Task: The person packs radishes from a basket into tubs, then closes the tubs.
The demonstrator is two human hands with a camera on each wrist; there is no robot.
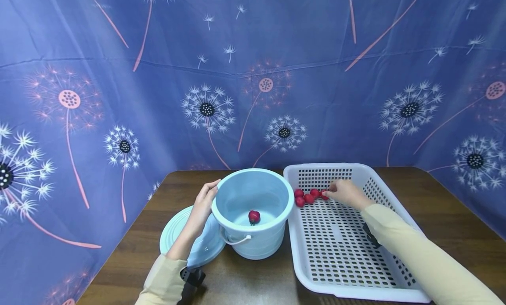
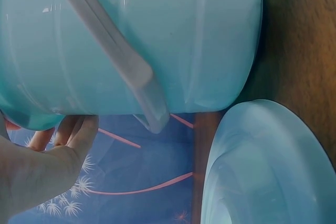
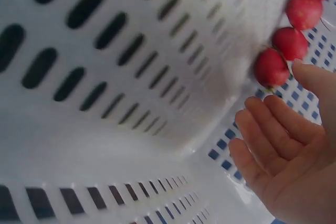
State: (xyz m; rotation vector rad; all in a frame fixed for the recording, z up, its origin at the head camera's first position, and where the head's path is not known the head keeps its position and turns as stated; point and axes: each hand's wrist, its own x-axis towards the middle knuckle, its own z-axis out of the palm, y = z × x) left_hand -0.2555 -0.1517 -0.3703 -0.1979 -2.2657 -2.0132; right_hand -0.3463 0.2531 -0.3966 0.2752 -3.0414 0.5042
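Note:
My left hand (image 1: 204,201) rests against the left side of a light blue bucket (image 1: 257,245), fingers touching its outer wall close under the rim. One red radish (image 1: 254,216) lies on the bucket's floor. Over the far part of a white perforated basket (image 1: 336,252), my right hand (image 1: 348,194) reaches down to a cluster of several radishes (image 1: 309,198). In the right wrist view, the thumb stands apart from the loosely bent fingers (image 3: 257,124), their tips right at the nearest radish (image 3: 271,69). Nothing is in the palm.
A round light blue lid (image 1: 178,228) lies on the wooden table (image 1: 146,235) left of the bucket, under my left forearm. The bucket's white handle (image 1: 237,240) hangs down in front. Behind the table hangs a blue dandelion-print cloth (image 1: 245,33).

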